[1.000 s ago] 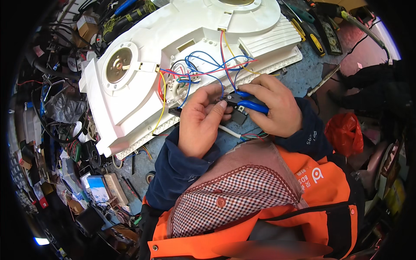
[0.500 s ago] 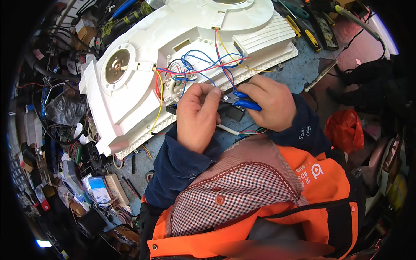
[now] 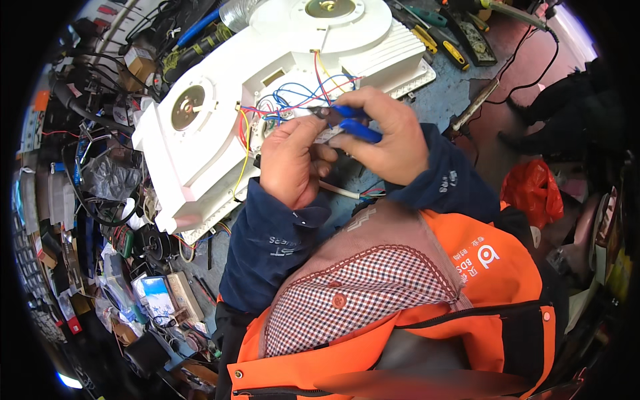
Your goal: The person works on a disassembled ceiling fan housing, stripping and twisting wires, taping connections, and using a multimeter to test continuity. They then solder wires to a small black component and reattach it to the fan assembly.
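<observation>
My right hand point(image 3: 393, 137) grips a pair of wire cutters point(image 3: 361, 130) by the blue handles, which stand apart. Their dark jaws reach my left fingertips. My left hand point(image 3: 288, 163) is closed in a pinch, apparently on a thin wire, though the fingers hide most of it. Just beyond both hands, loose blue wires point(image 3: 283, 93) and a red wire point(image 3: 317, 67) lie over the white plastic housing point(image 3: 233, 50). A yellow wire point(image 3: 249, 143) hangs down at the left of the bundle. The housing carries two round metal discs.
Yellow-and-black hand tools point(image 3: 455, 55) lie on the blue-grey bench point(image 3: 460, 93) at the far right. Crowded parts, cables and boxes fill the left side. A white cable point(image 3: 340, 191) lies below my hands. A red plastic bag point(image 3: 532, 193) is at the right.
Both hands have moved up and slightly left, further over the housing. The cutters came along, and their handles are spread wider. The housing appears shifted a little in view.
</observation>
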Action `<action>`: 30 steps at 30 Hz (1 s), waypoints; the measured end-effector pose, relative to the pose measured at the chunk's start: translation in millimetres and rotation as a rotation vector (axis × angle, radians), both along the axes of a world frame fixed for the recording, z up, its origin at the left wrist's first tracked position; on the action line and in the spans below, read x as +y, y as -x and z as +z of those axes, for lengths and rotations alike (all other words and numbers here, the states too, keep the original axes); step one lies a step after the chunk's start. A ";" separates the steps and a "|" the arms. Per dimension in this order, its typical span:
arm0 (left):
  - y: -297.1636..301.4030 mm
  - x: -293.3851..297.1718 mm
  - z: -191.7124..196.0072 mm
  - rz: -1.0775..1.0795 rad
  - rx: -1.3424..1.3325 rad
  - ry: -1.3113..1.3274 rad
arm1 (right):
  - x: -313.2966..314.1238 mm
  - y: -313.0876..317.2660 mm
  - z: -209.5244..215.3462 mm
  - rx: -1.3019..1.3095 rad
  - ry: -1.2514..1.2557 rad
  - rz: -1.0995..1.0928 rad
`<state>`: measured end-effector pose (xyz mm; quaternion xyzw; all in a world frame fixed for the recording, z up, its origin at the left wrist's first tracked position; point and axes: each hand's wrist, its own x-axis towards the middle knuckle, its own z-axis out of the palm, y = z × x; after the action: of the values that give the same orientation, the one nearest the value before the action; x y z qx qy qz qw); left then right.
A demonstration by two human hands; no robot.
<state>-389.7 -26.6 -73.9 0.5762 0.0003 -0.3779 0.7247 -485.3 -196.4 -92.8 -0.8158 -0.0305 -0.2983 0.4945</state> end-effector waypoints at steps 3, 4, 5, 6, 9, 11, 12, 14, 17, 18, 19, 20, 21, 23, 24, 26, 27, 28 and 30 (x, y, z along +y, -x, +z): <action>-0.5 1.6 -6.7 0.027 0.042 0.065 | 8.6 -10.1 -3.9 -0.077 0.041 -0.024; 2.1 0.8 -7.2 0.043 0.060 0.087 | 8.7 -10.5 -5.7 -0.099 0.075 -0.049; 4.5 0.9 -6.5 0.065 0.053 0.091 | 8.3 -11.3 -6.8 -0.121 0.109 -0.074; 4.2 0.4 -5.6 0.065 0.054 0.095 | 7.2 -12.2 -7.3 -0.131 0.118 -0.065; 5.3 1.7 -6.7 0.029 0.036 0.093 | 4.3 -15.2 -15.4 -0.138 0.037 -0.040; 25.0 -0.7 -5.6 0.098 -0.440 -0.099 | 5.3 -15.3 -8.0 -0.001 -0.101 -0.045; 31.1 -2.5 -4.7 0.134 -0.676 -0.196 | 5.4 -15.8 -4.5 0.069 -0.169 -0.046; 23.0 -4.6 -5.2 0.111 -1.087 -0.298 | 2.2 -18.6 -2.8 0.111 -0.314 0.056; 4.2 -3.3 4.7 -0.054 -1.239 -0.330 | -1.2 -23.8 7.3 0.161 -0.468 0.140; 1.5 -2.3 5.9 -0.047 -1.278 -0.322 | -4.1 -26.0 10.4 0.187 -0.525 0.173; -2.5 -1.7 5.5 -0.040 -1.320 -0.313 | -8.6 -29.0 12.5 0.212 -0.581 0.206; -5.5 -2.0 5.7 -0.033 -1.361 -0.304 | -11.7 -31.4 14.4 0.236 -0.637 0.239; -7.3 -2.7 7.1 -0.043 -1.381 -0.326 | -12.2 -32.3 16.0 0.271 -0.595 0.228; -5.3 -6.0 9.2 -0.025 -0.826 -0.169 | -11.4 -29.7 15.0 0.199 -0.652 0.208; -4.1 -8.3 10.5 -0.017 -0.548 -0.091 | -10.5 -26.5 14.9 0.163 -0.680 0.198; -6.8 -13.9 15.8 0.033 -0.462 0.010 | -11.1 -9.8 22.7 0.161 -0.783 0.273; -8.0 -15.2 20.3 0.043 -0.418 0.031 | -15.9 -1.4 22.2 0.196 -0.729 0.277; -8.7 -15.0 23.0 0.058 -0.379 0.043 | -15.5 4.7 21.4 0.228 -0.680 0.291; -11.5 -12.8 18.9 0.095 -0.359 0.041 | -7.3 16.4 25.6 0.270 -0.719 0.252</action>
<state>-378.2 -39.3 -55.1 0.6190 -0.1097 -0.2341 0.7416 -501.7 -203.7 -67.2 -0.6128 0.0413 -0.1170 0.7804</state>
